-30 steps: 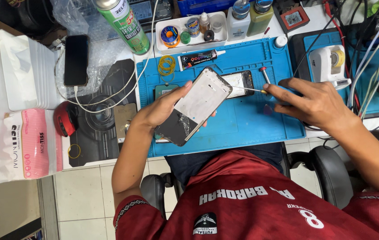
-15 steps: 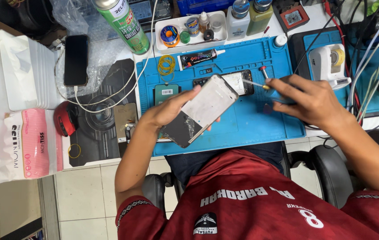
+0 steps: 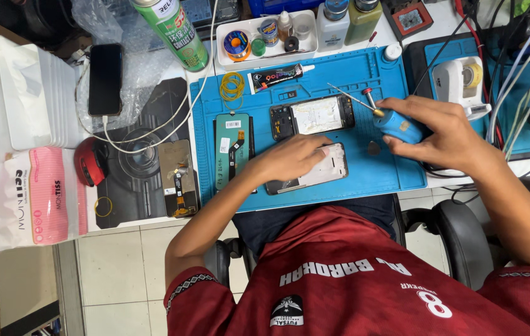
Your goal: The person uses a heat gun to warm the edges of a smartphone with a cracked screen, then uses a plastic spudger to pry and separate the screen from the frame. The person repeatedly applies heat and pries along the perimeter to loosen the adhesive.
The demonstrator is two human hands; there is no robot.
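Blue mat (image 3: 364, 174) under my left hand (image 3: 290, 158) pressing flat on phone screen (image 3: 318, 173), right hand (image 3: 445, 134) gripping blue tool (image 3: 398, 126), opened phone (image 3: 311, 116) just beyond

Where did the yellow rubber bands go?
In the head view, the yellow rubber bands lie at the blue mat's top left corner, just below the white tray and left of the glue tube, away from both hands.

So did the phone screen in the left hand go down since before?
Yes. The phone screen was tilted up over the blue mat; now it lies flat on the mat's near edge under the left hand.
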